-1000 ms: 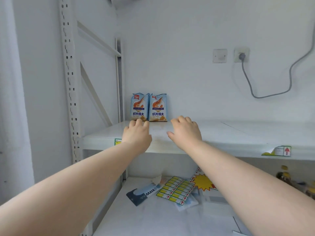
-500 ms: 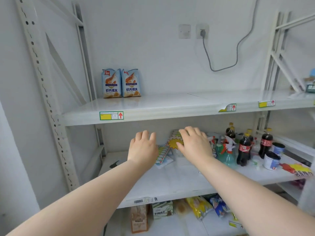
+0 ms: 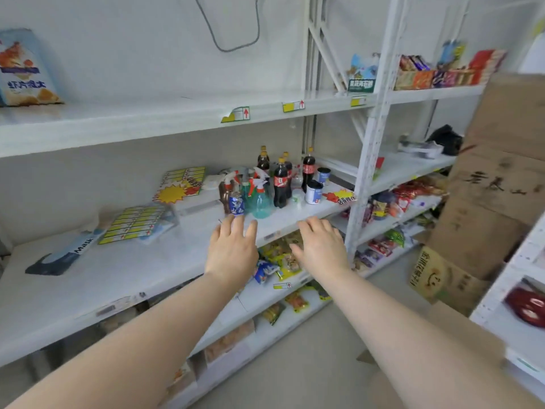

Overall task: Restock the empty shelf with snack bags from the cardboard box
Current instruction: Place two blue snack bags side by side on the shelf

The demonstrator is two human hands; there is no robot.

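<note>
- A plain white wall [image 3: 132,39] backs white painted-metal shelving [image 3: 368,143] with smooth, flat boards.
- The upper shelf [image 3: 147,119] runs long and level across the view.
- Brown corrugated cardboard boxes [image 3: 498,178], blocky and scuffed, stand stacked at the right.
- The left hand [image 3: 231,252] and right hand [image 3: 320,249] hover side by side before the middle shelf's edge. Both are palm down with fingers straight and slightly spread, holding nothing.
- One snack bag [image 3: 25,69] stands at the upper shelf's far left. It is glossy blue-and-white film, pillow-shaped and upright, with its long axis vertical and its printed face outward.
</note>
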